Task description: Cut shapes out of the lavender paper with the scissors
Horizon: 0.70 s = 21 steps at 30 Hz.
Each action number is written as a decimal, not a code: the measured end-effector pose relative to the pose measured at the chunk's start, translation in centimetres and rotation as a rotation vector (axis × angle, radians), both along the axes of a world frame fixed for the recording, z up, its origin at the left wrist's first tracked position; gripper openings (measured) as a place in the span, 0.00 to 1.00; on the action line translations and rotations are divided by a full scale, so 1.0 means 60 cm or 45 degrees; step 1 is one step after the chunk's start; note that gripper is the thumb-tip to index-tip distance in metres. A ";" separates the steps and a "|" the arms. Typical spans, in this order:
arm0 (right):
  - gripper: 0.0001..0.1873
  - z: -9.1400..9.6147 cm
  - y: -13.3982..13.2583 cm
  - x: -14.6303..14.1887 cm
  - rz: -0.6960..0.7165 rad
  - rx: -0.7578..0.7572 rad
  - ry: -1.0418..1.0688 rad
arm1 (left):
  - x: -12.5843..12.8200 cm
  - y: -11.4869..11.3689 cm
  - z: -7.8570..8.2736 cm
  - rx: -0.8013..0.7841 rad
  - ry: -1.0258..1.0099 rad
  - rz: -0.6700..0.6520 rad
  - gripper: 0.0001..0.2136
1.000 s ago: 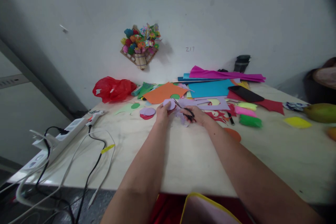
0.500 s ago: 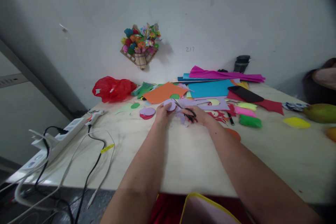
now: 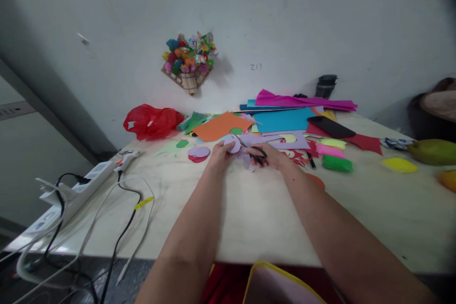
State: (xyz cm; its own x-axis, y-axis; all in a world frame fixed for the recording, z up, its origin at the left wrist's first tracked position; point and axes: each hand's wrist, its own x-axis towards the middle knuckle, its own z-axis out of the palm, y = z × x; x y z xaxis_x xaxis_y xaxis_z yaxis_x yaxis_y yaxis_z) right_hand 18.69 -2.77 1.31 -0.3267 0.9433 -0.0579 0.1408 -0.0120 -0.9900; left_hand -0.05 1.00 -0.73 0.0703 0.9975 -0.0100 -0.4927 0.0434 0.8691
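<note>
My left hand (image 3: 221, 152) is closed on a round lilac paper piece (image 3: 233, 144), pinching its left edge. In my right hand (image 3: 269, 154) is a pair of scissors (image 3: 259, 153) with black handles, its blades pointing left at the paper's right edge. Whether the blades touch the paper I cannot make out. Small lilac scraps (image 3: 245, 159) lie on the table beneath the scissors. Left of my left hand, lilac discs (image 3: 198, 152) rest on red discs (image 3: 197, 159). A lilac sheet (image 3: 301, 141) with cut-out holes lies behind my right hand.
Behind my hands lie an orange sheet (image 3: 223, 127), a blue sheet (image 3: 283, 120) and a black phone (image 3: 331, 127). A red plastic bag (image 3: 153, 122) sits at the back left. A power strip (image 3: 83, 190) and cables run along the left. Colourful packets (image 3: 337, 163) and fruit (image 3: 432, 152) are at right.
The lilac round in my left hand has turned slightly and shifted a little right against the scissors. The whole view has moved slightly; both hands keep their holds.
</note>
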 end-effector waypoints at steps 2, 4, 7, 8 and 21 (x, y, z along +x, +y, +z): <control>0.18 -0.002 0.001 0.000 -0.001 0.014 -0.009 | 0.000 0.000 -0.001 0.002 -0.005 -0.002 0.11; 0.18 -0.003 0.002 -0.001 -0.008 0.020 -0.015 | 0.001 0.000 -0.001 0.007 -0.009 -0.002 0.11; 0.18 -0.003 0.001 -0.002 -0.016 0.022 -0.015 | 0.002 -0.001 -0.001 0.013 -0.003 -0.009 0.10; 0.17 -0.003 0.000 -0.002 -0.018 0.017 -0.014 | 0.002 -0.002 -0.001 0.013 -0.002 -0.009 0.10; 0.16 -0.004 0.001 -0.008 -0.054 -0.005 -0.044 | -0.003 0.008 -0.003 -0.040 -0.006 0.005 0.09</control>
